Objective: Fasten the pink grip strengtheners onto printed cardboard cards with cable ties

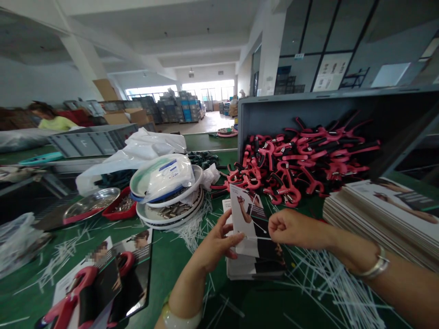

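Note:
My left hand (219,242) holds a printed cardboard card (242,212) upright by its left edge, thumb in front and fingers behind. White cable ties (263,238) run across the card's face, and my right hand (291,228) is closed in a pinch on the end of one, just right of the card. Under the raised card lies a small stack of similar cards (240,272). Loose white cable ties (338,278) are spread on the green table below my right forearm.
A grey crate (245,121) on its side spills pink-and-black hand grips (284,178). A thick card stack (336,210) stands right. Left are stacked white trays (144,214), a red tray (111,211), a metal dish (91,201) and cards with hand grips (85,278). A person (53,121) sits far left.

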Demonstrator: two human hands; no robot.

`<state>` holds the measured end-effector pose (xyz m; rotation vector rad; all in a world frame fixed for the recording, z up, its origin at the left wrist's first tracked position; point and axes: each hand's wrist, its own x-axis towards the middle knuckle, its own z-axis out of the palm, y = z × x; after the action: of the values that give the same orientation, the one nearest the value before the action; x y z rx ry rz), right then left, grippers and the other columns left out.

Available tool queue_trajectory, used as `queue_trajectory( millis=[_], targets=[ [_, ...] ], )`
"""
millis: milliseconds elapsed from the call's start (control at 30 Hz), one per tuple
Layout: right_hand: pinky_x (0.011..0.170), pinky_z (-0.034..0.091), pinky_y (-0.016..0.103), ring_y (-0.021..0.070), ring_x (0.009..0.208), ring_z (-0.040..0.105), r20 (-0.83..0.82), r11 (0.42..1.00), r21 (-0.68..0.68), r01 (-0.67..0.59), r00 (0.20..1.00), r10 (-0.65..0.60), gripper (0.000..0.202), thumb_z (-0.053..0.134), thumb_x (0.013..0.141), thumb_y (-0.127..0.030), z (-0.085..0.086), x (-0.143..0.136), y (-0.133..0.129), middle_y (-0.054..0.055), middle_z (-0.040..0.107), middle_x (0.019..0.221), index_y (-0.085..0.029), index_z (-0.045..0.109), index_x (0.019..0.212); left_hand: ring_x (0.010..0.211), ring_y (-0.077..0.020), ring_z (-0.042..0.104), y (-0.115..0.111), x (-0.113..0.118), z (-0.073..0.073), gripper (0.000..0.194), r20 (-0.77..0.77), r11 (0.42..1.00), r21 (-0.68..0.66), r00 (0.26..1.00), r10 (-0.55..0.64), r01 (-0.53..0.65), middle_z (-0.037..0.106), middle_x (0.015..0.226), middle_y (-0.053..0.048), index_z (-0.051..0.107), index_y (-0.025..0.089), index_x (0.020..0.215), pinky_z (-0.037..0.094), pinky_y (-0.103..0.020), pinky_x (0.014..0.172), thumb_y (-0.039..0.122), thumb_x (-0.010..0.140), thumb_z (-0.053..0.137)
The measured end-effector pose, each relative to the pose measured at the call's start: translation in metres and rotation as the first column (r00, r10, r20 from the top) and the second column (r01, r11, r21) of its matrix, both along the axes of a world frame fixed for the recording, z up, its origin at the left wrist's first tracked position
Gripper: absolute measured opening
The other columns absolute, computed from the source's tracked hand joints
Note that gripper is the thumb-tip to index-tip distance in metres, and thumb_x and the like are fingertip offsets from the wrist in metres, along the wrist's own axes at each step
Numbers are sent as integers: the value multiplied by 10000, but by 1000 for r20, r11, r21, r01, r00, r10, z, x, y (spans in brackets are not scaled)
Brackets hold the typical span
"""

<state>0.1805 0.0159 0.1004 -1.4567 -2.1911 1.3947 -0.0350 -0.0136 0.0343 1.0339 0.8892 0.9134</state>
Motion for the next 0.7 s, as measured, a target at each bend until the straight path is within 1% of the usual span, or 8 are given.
queue_trajectory(
  millis=[133, 200, 267, 367, 433, 533, 600, 700],
  targets=[
    [398, 206, 175, 44, 432, 323, 87, 997, 28, -68, 994, 65, 39, 493, 607, -178, 6, -1, 8, -72, 411, 472, -155, 524, 602, 753, -142, 616, 0, 1, 0, 906, 3, 1000, 20, 1000, -21, 21, 542, 1230, -113, 151, 330, 1431, 468, -159, 442, 277, 717, 706],
    [390, 200, 179, 46, 422, 322, 101, 996, -5, -89, 991, 89, 43, 498, 617, -197, 8, -4, 11, -74, 412, 466, -161, 520, 609, 779, -154, 623, -1, 2, 0, 917, 10, 999, 23, 1000, -24, 24, 532, 1239, -118, 149, 335, 1431, 469, -162, 449, 291, 710, 714],
    [388, 205, 182, 49, 414, 326, 67, 993, -58, -104, 992, 108, 54, 503, 632, -216, 8, -8, 12, -76, 413, 457, -166, 516, 617, 771, -158, 628, -3, 3, 0, 900, 32, 1000, 7, 999, -24, 24, 553, 1197, -122, 154, 324, 1433, 471, -173, 464, 329, 721, 704],
    [389, 224, 186, 56, 413, 346, -9, 985, -124, -124, 992, 124, 62, 501, 638, -222, -2, -14, 13, -74, 424, 449, -165, 515, 618, 701, -137, 631, -3, 6, -1, 806, 107, 996, -82, 994, -33, 42, 602, 1065, -102, 206, 287, 1427, 485, -205, 521, 404, 763, 648],
    [384, 217, 190, 58, 404, 345, -40, 980, -161, -120, 993, 115, 57, 499, 633, -215, -12, -16, 13, -73, 431, 440, -163, 518, 620, 663, -120, 621, -3, 10, -3, 785, 143, 990, -131, 989, -40, 59, 622, 934, -63, 248, 264, 1415, 490, -220, 568, 408, 758, 654],
    [382, 191, 196, 53, 389, 325, -73, 970, -218, -113, 992, 99, 60, 516, 630, -215, -29, -15, 15, -75, 433, 426, -157, 523, 618, 658, -118, 606, -1, 14, -9, 814, 115, 991, -117, 992, -52, 66, 610, 774, -18, 310, 208, 1391, 489, -235, 622, 377, 706, 716],
    [392, 193, 194, 49, 393, 328, -116, 959, -253, -128, 988, 102, 82, 541, 632, -230, -36, -12, 17, -74, 438, 425, -155, 518, 607, 663, -122, 603, -1, 15, -12, 815, 91, 992, -98, 993, -69, 78, 610, 766, -18, 317, 197, 1390, 486, -234, 613, 383, 704, 716],
    [411, 211, 181, 42, 408, 343, -198, 945, -287, -160, 975, 105, 142, 584, 636, -266, -37, -7, 19, -77, 440, 432, -151, 508, 601, 688, -131, 614, -2, 14, -16, 801, 122, 986, -98, 985, -122, 134, 622, 848, -28, 251, 265, 1416, 485, -218, 555, 385, 746, 673]
  ],
)
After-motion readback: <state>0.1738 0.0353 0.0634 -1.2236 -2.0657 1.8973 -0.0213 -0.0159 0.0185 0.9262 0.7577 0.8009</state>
